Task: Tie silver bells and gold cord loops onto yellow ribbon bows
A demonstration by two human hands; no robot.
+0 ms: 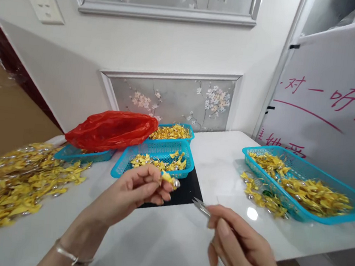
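Note:
My left hand [145,187] pinches a small yellow ribbon bow with a silver bead [172,180], raised above the table's middle. Lower and to the right, my right hand [235,242] is closed round thread snips [201,206]. Their two pointed blades stick out toward the left, slightly apart, and do not touch the bow; their handles are hidden in my fingers. Behind my left hand stands a blue basket [118,170] with similar yellow pieces [177,162] in it.
A heap of yellow beaded bows [20,187] spreads on the left. A red plastic bag [110,131] lies over a blue basket [63,153]. Another blue basket [309,214] on the right holds yellow pieces, with more beside it [262,198]. A black mat [190,190] lies mid-table.

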